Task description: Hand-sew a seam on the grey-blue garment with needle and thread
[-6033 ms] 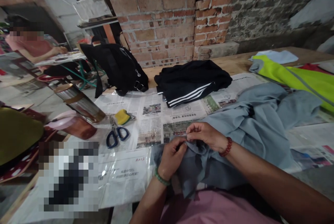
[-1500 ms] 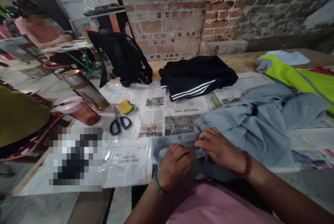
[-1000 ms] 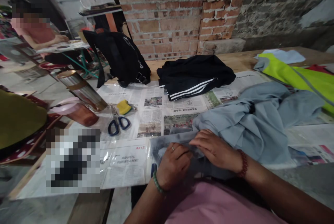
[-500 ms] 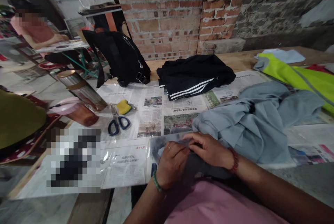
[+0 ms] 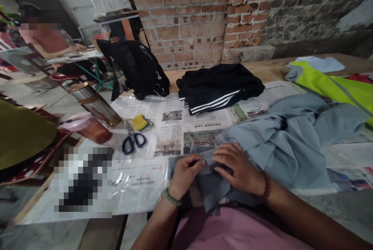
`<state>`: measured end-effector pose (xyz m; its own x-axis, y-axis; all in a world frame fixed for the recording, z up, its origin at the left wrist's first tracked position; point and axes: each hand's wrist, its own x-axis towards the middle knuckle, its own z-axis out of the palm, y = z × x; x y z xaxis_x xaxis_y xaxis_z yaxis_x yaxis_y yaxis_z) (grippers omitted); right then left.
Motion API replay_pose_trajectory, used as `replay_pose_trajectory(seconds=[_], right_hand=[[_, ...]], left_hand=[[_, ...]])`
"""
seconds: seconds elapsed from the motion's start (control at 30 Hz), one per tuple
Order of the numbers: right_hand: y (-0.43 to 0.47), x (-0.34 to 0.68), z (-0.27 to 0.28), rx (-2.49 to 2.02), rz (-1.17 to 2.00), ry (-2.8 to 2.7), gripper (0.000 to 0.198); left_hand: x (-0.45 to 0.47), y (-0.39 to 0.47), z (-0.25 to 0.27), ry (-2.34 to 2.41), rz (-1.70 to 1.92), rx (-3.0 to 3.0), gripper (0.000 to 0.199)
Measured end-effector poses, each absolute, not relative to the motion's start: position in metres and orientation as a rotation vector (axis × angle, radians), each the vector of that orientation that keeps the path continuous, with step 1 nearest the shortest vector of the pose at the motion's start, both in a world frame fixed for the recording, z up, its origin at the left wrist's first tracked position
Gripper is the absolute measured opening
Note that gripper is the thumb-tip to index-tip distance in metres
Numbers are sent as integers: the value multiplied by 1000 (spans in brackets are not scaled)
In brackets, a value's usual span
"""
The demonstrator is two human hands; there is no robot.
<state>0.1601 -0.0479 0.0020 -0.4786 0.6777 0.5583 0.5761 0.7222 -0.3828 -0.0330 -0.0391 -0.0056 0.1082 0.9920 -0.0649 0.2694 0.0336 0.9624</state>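
Grey garment (image 5: 287, 143) pinched near the front edge of the worktop (image 5: 175, 73)

The left hand (image 5: 184, 174) has its grip closed on a fold of the grey garment, thumb and forefinger pressed together on the cloth. Just beside it, the right hand (image 5: 237, 168) rests bent fingers on the same cloth, its thumb set slightly apart from them; how firmly that grip has hold cannot be told. Grey cloth hangs below the hands toward the person's pink top (image 5: 227, 228), while the bulk of the garment lies crumpled to the right on newspaper (image 5: 140, 199). To the left, blue-handled scissors (image 5: 132, 137) lie just beside a yellow item (image 5: 140, 122), near a pink-lidded cup (image 5: 97, 130) and a metal flask (image 5: 94, 104). Farther back are a black bag (image 5: 136, 67) and a black garment (image 5: 218, 86) with white stripes
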Motion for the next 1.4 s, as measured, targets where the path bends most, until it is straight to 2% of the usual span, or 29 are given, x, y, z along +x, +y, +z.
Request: replay_pose_trajectory(seconds=[0.17,0.4,0.57,0.77,0.87,1.13,1.4], right_hand=[[-41,141,1,-916,64,-2259,18],[-39,129,-6,-899,71,-2253,13],[-38,128,-16,-923,185,-2133,11],[-38,125,-16,-898,354,-1917,9],[-40,125,-14,-840,425,-1845,11],[-39,130,5,-915,768,-1582,12],[-12,137,37,-687,1593,-943,17]], left_hand=[[-34,-38,-6,1326,951,1440,13],[-35,-41,-2,1318,993,1412,13],[-37,-43,1,1284,963,1445,19],[-37,-43,0,1258,998,1383,13],[-36,-43,-1,1262,993,1373,16],[-38,-41,-5,1320,971,1332,19],[-39,-38,-9,1293,969,1320,18]])
